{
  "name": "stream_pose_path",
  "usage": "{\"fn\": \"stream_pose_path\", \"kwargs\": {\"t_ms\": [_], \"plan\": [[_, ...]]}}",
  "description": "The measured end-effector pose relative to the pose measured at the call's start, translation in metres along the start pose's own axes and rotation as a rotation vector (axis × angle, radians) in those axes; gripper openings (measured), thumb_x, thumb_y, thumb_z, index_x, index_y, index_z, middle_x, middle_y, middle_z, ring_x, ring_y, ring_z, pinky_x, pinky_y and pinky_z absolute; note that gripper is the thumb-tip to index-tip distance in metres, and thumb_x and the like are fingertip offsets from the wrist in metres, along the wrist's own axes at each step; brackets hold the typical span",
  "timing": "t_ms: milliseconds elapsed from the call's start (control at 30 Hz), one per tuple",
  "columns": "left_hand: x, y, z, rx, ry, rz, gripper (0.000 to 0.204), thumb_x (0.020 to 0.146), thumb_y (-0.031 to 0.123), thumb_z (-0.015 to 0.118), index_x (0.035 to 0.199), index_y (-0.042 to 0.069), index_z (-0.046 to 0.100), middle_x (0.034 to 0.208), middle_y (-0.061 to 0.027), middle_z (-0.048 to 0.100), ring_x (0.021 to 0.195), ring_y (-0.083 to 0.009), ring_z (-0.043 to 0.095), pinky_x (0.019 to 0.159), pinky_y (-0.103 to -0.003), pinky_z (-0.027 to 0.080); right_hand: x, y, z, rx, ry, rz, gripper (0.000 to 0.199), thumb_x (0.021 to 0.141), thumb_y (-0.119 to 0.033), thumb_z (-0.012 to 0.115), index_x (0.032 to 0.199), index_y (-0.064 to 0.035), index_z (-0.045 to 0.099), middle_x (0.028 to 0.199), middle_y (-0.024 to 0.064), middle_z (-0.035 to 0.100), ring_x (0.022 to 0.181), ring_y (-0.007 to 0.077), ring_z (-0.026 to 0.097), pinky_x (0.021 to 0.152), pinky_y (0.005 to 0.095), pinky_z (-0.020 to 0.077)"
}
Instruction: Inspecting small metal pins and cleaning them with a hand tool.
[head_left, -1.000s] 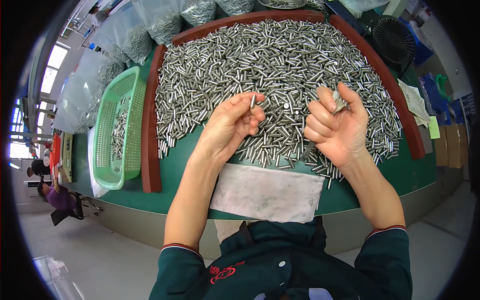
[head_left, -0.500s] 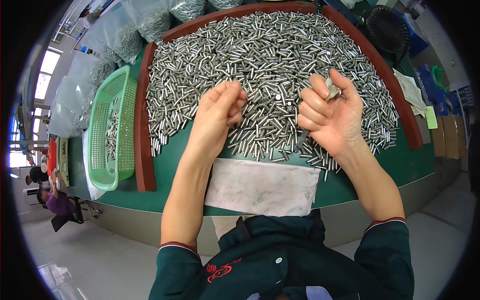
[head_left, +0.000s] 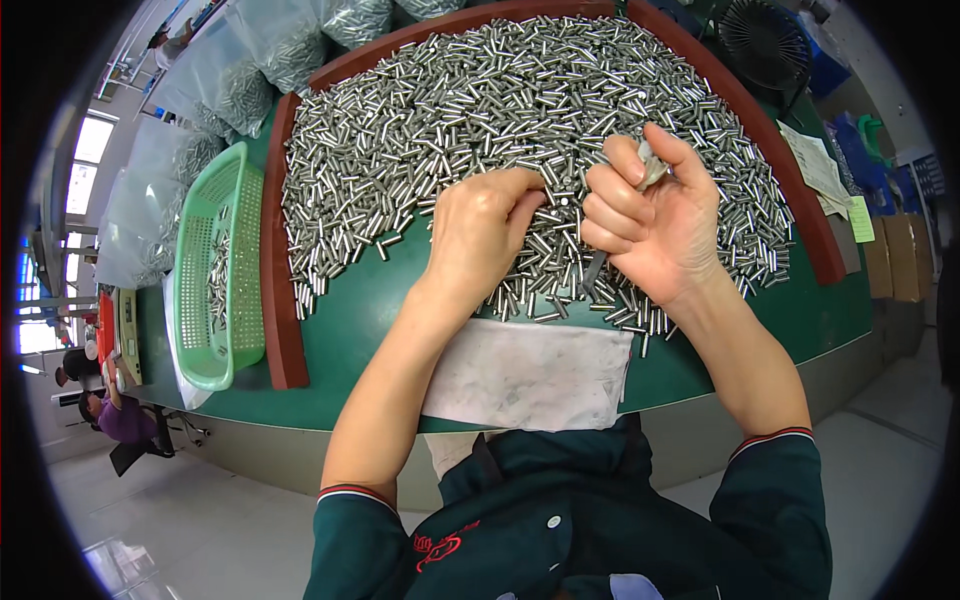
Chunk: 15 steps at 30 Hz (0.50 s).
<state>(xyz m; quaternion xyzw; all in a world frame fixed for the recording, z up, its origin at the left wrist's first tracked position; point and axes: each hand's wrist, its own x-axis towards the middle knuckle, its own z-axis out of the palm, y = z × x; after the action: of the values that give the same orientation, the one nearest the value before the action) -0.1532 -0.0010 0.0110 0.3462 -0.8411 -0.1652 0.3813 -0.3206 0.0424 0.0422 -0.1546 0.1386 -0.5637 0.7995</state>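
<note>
A broad heap of short shiny metal pins (head_left: 450,110) covers the green table (head_left: 350,340). My left hand (head_left: 480,230) reaches over the heap's near part, thumb and forefinger closed together at the pins; whatever lies between the fingertips is hidden. To its right, my right hand (head_left: 655,220) is raised over the pins, curled round a slim tool. The tool's pale, wrapped-looking end (head_left: 652,170) shows between thumb and forefinger, and its dark flat end (head_left: 596,272) sticks out below the fist. Its exact kind cannot be made out.
Reddish-brown bars (head_left: 284,260) frame the heap. A green basket (head_left: 250,300) holding some pins stands left, near clear bags (head_left: 245,90) of pins. A stained pale cloth (head_left: 530,375) lies at the near edge. A black fan (head_left: 765,50) stands far right. Another person (head_left: 125,420) sits far left.
My left hand has moved right and turned palm down, its fingertips now at the pins closer to my right hand. The right hand has shifted slightly left, still holding the tool.
</note>
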Motion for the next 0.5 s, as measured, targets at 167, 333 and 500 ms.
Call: {"fn": "stream_pose_path", "kwargs": {"t_ms": [167, 333, 500], "plan": [[0.004, 0.011, -0.018, -0.745, 0.076, -0.612, 0.009, 0.086, 0.011, 0.057, 0.086, 0.003, 0.056, 0.059, 0.005, 0.047, 0.046, -0.0026, 0.035, 0.042, -0.018, 0.025, -0.001, -0.003, -0.001, 0.007, -0.038, -0.015, 0.037, 0.089, -0.035, 0.039, 0.063, -0.0105, 0.043, 0.047, -0.0035, 0.028, 0.039, 0.0074, 0.021, 0.038, 0.0228, 0.0203], [-0.007, -0.004, -0.034, -1.541, -0.017, -0.923, 0.005, 0.084, 0.004, 0.054, 0.088, 0.005, 0.053, 0.077, -0.0087, 0.058, 0.045, -0.0016, 0.028, 0.042, -0.016, 0.025, -0.004, -0.004, -0.001, -0.004, -0.087, -0.022, 0.036, 0.091, -0.037, 0.036, 0.066, -0.0111, 0.039, 0.049, -0.0034, 0.027, 0.04, 0.007, 0.021, 0.039, 0.0229, 0.0194], [-0.007, -0.003, -0.033, -1.417, -0.081, -0.848, 0.013, 0.084, 0.001, 0.054, 0.097, 0.004, 0.054, 0.083, -0.0089, 0.061, 0.047, -0.0015, 0.032, 0.043, -0.016, 0.026, -0.004, -0.004, 0.0, -0.011, -0.071, -0.021, 0.036, 0.091, -0.037, 0.037, 0.066, -0.0113, 0.039, 0.049, -0.0036, 0.026, 0.04, 0.0069, 0.02, 0.039, 0.0229, 0.019]]}}
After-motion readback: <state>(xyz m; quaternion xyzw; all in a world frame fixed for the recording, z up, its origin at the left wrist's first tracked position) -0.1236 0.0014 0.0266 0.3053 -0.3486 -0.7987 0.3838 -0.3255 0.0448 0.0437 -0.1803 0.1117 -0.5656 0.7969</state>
